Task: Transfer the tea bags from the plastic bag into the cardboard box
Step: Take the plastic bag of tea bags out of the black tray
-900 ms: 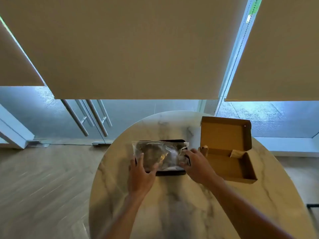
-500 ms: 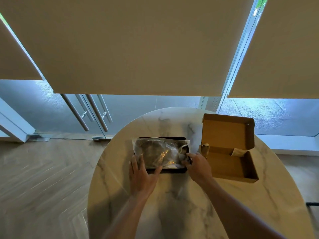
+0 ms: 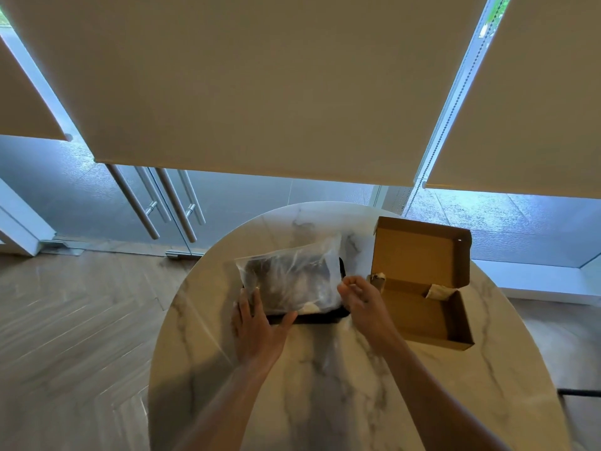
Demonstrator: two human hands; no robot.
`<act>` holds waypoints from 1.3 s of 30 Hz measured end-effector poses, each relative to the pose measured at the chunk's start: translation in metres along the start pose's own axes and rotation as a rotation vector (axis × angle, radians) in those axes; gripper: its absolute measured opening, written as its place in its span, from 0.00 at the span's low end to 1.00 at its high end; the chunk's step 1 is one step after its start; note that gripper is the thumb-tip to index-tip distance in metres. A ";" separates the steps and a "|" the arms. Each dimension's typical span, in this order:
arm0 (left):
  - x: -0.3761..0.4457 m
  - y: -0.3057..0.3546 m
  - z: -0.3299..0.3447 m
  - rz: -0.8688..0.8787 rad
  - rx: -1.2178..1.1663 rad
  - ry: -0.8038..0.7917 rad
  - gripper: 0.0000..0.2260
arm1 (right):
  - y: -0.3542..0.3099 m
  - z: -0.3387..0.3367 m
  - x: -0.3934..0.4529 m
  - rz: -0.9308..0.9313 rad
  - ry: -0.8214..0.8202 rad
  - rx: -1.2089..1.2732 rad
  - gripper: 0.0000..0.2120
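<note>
A clear plastic bag (image 3: 289,278) with dark and pale contents, too blurred to make out as tea bags, lies over a black tray (image 3: 312,319) in the middle of the marble table. Its right end is raised and tilted. My right hand (image 3: 364,302) pinches the bag's right edge with curled fingertips. My left hand (image 3: 258,323) rests with straight fingers on the bag's near left corner, thumb along the tray's front rim. The open cardboard box (image 3: 426,320) stands just right of my right hand, its lid upright at the back.
The round marble table (image 3: 341,385) has bare surface in front of the tray and box. Its edges drop to a wooden floor on the left. Glass doors with metal handles (image 3: 169,206) and lowered blinds stand behind.
My right hand has lifted the bag's right end, so the bag now tilts up off the tray. My left hand stays at the near left corner.
</note>
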State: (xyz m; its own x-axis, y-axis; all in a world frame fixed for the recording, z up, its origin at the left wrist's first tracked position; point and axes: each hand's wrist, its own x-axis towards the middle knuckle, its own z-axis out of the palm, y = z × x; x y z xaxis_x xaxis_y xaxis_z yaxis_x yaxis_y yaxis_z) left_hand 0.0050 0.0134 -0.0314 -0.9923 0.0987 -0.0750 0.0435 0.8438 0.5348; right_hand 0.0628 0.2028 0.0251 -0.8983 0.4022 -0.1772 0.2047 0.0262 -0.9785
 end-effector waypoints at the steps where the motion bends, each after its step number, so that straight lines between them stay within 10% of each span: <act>1: 0.000 0.001 -0.001 -0.008 0.016 -0.007 0.43 | -0.002 -0.001 -0.001 0.017 -0.016 0.069 0.05; 11: -0.010 0.013 -0.001 0.486 -0.160 0.201 0.37 | -0.011 0.002 0.002 0.087 0.055 0.393 0.05; 20: 0.027 0.046 -0.026 0.578 -0.066 0.122 0.07 | -0.021 0.002 0.002 0.048 0.071 0.396 0.13; 31: 0.049 0.087 -0.066 0.640 -0.101 0.172 0.08 | 0.007 0.031 -0.030 0.340 -0.129 0.590 0.34; 39: 0.006 0.088 -0.056 0.724 -0.164 0.009 0.09 | -0.014 0.039 -0.023 0.156 -0.268 0.868 0.42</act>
State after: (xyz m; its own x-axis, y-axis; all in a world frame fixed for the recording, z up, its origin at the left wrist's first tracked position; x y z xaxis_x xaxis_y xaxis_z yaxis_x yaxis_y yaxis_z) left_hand -0.0033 0.0586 0.0620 -0.7229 0.5955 0.3504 0.6699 0.4797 0.5666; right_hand 0.0654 0.1570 0.0388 -0.9671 0.1154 -0.2266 0.0647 -0.7500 -0.6583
